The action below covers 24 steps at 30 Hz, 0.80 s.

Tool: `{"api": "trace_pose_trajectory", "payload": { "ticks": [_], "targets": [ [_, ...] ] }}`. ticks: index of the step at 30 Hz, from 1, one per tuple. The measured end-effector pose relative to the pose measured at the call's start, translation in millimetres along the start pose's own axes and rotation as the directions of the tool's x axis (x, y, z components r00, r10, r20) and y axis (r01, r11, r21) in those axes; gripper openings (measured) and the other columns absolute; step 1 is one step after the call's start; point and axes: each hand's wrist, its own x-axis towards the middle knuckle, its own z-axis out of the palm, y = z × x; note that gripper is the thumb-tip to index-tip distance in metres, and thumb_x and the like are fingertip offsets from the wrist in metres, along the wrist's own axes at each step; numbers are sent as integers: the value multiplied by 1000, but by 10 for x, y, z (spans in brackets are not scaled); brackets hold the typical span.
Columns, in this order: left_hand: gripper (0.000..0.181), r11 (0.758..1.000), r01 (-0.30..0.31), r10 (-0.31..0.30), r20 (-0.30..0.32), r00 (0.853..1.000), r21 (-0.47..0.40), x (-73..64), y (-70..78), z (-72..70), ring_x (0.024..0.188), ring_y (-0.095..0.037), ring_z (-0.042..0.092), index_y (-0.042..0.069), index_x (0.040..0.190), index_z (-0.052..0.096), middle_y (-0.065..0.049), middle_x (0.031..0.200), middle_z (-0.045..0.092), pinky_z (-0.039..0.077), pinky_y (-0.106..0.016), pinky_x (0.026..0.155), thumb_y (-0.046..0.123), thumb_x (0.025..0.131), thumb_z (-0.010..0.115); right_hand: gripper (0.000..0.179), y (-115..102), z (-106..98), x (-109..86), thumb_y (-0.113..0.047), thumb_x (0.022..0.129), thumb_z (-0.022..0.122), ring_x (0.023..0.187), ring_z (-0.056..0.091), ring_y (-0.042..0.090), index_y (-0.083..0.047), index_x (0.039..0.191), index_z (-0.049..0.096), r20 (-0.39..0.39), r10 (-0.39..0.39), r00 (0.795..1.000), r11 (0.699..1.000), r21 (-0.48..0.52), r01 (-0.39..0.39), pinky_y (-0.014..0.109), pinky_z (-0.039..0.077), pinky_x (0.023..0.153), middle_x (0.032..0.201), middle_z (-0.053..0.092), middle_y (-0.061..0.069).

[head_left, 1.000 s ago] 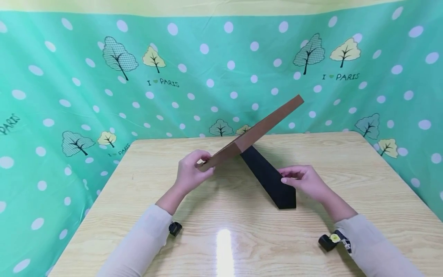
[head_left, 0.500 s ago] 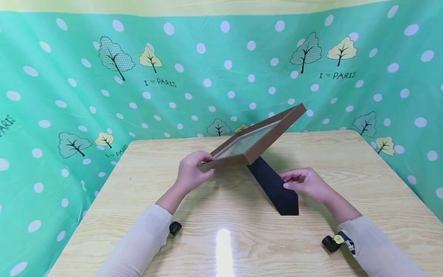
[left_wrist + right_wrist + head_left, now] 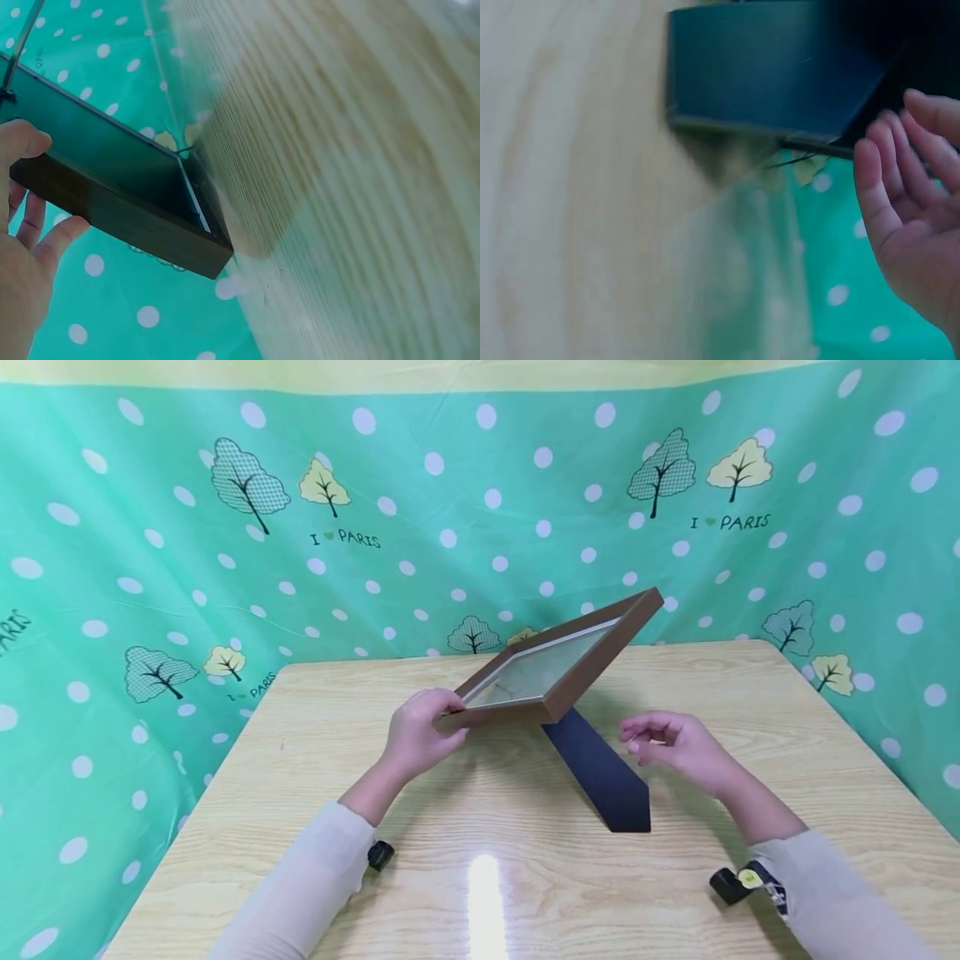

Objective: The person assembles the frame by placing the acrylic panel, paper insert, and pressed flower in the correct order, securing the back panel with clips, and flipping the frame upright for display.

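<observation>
A brown wooden picture frame (image 3: 553, 662) with a glass panel leans back at a slant over the table, its glass side up. My left hand (image 3: 423, 731) grips its left edge, thumb below and fingers above; the left wrist view shows the same edge of the frame (image 3: 127, 214) between the fingers. From behind the frame a black easel leg (image 3: 600, 772) slopes down to the right and toward me. Just right of that leg, my right hand (image 3: 681, 750) is loosely curled, holding nothing. The leg (image 3: 742, 67) fills the top of the right wrist view, beside the fingers.
The pale wood-grain table (image 3: 337, 760) carries a bright light reflection in front. Behind it hangs a green dotted curtain (image 3: 412, 527) printed with trees. A small black camera (image 3: 380, 855) is on the left wrist and another black camera (image 3: 727, 887) on the right.
The picture frame has turned and tilted so its glass now shows. The easel leg's end has shifted slightly toward me. My right hand has let go of the leg and drawn back right.
</observation>
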Motion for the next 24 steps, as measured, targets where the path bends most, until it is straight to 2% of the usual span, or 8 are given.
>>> {"api": "trace_pose_trajectory", "payload": {
  "ticks": [4, 7, 9, 12, 15, 17, 21, 24],
  "targets": [
    [32, 1000, -29, 29, 0, 1000, 13, -12, 20, -12, 80, -18, 63, 9, 92, 67, -1, 87, 69, 55, -33, 71, 7, 66, 86, 33, -276, -11, 33, -3, 97, 59, 94, 67, 18, 7, 128, 54, -99, -33, 995, 998, 50, 38, 30, 57, 77, 114, 65, 4],
    [32, 999, -42, 42, 5, 999, 27, -18, 39, -26, 81, -17, 64, 9, 93, 68, -1, 87, 69, 55, -33, 73, 8, 66, 86, 39, -507, 13, 92, -3, 99, 54, 104, 65, 18, 3, 137, 48, -155, -50, 987, 971, 222, 84, 31, 55, 85, 123, 60, 8],
    [32, 998, -50, 50, 7, 999, 34, -19, 56, -35, 82, -18, 64, 9, 93, 68, -1, 88, 70, 55, -33, 74, 8, 66, 86, 42, -653, 38, 133, -1, 99, 53, 108, 64, 20, 2, 140, 43, -195, -43, 980, 919, 377, 115, 32, 53, 88, 126, 56, 12],
    [32, 998, -57, 57, 6, 998, 36, -21, 78, -43, 83, -18, 64, 9, 93, 68, -1, 89, 70, 55, -33, 75, 8, 66, 86, 48, -844, 72, 198, 2, 98, 52, 108, 64, 24, 4, 143, 36, -254, 0, 967, 811, 566, 149, 34, 53, 88, 127, 53, 16],
    [32, 997, -62, 62, 4, 998, 38, -28, 86, -39, 82, -18, 64, 9, 93, 68, -1, 89, 70, 55, -32, 74, 8, 66, 86, 55, -991, 99, 265, 3, 96, 56, 104, 66, 23, 6, 145, 31, -293, 66, 954, 771, 621, 138, 33, 54, 86, 125, 51, 16],
    [33, 997, -68, 68, 3, 998, 43, -32, 92, -33, 82, -18, 64, 8, 93, 68, -1, 89, 70, 55, -32, 74, 7, 66, 86, 62, -1064, 115, 308, 2, 94, 61, 98, 67, 21, 6, 147, 29, -313, 110, 943, 793, 599, 106, 31, 55, 84, 123, 48, 16],
    [32, 994, -93, 93, 0, 996, 64, -50, 123, -33, 82, -18, 65, 9, 93, 68, -1, 89, 70, 56, -32, 73, 8, 67, 87, 74, -1165, 131, 368, -3, 87, 72, 92, 68, 14, 3, 149, 31, -344, 182, 921, 870, 492, 12, 27, 55, 82, 122, 46, 13],
    [32, 989, -121, 121, 2, 993, 79, -71, 157, -35, 82, -17, 65, 10, 94, 69, 0, 90, 70, 56, -31, 72, 11, 68, 87, 79, -1204, 109, 388, -6, 86, 75, 93, 66, 9, 1, 150, 30, -336, 210, 918, 901, 430, -49, 23, 54, 83, 125, 45, 11]
  ]
}}
